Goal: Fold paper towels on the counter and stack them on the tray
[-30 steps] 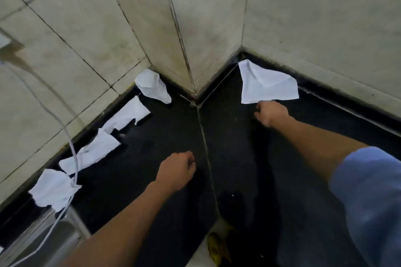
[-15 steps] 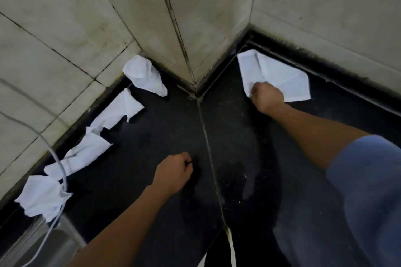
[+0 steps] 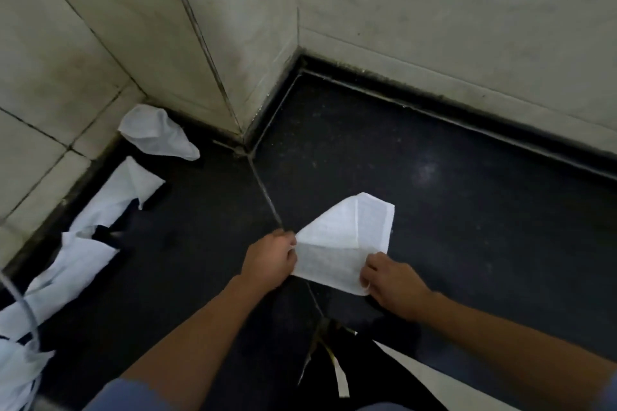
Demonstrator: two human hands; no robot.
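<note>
A white paper towel [image 3: 347, 237], partly folded with one flap turned over, lies on the black counter [image 3: 467, 210] near its front edge. My left hand [image 3: 270, 260] pinches the towel's left corner. My right hand [image 3: 390, 284] pinches its near right corner. Several other loose white towels lie along the left wall: a crumpled one [image 3: 157, 133], a creased one [image 3: 130, 187] and a longer one [image 3: 80, 264]. No tray is in view.
Pale tiled walls [image 3: 434, 10] close in the counter at the back and left, meeting in a protruding corner. A grey cable [image 3: 26, 314] hangs over the towels at the far left. A seam [image 3: 263, 190] runs across the counter.
My right hand has pulled the towel from the back corner toward the counter's front. My left hand has moved right and taken hold of the towel's left corner.
</note>
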